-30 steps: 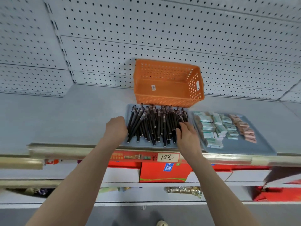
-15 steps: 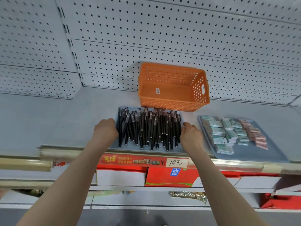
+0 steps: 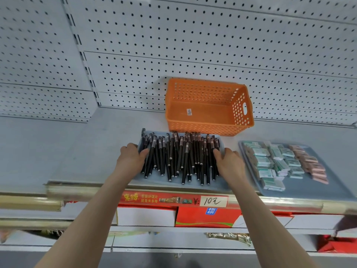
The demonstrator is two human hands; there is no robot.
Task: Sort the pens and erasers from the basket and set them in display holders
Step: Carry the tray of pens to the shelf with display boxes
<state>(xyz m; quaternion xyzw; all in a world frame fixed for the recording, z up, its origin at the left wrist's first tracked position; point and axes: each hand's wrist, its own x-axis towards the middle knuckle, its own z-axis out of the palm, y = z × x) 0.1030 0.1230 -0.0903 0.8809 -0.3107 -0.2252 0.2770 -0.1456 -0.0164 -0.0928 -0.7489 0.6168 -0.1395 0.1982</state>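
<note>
Presently the pens [image 3: 179, 157] lie heaped lengthwise on the pen tray [image 3: 160, 181], which sits on the shelf [image 3: 77, 151] with the orange basket [image 3: 202, 127] at its 12 o'clock, nothing visible inside it. The erasers [image 3: 280, 165] are ranked on a second tray [image 3: 332, 188] at 3 o'clock, apart from the pen tray. Sorting appears largely complete; the work in hand looks like positioning or squaring the pen tray.

Risks noted:
- The pens are loose, overlapping and uneven, several tips reaching toward the tray's 6 o'clock edge. A jerk or tilt toward 6 o'clock would likely roll them off the shelf front above the price label [image 3: 213, 201].
- A push toward 12 o'clock would drive the tray into the basket, which already sits close against the pen ends.
- A slide toward 3 o'clock could strike the eraser tray and upset its rows.
- Uneven effort between the two hands would skew the tray and scatter the heap.

Hands:
- Left hand [image 3: 133, 159], at the tray's 9 o'clock side: fingers curled narrowly over the edge, thumb lying across the outermost pens.
- Right hand [image 3: 229, 163], at the 3 o'clock side: fingers bent over that edge, thumb touching the flank pens.
- Whether fingertips reach beneath the rim cannot be told.
</note>
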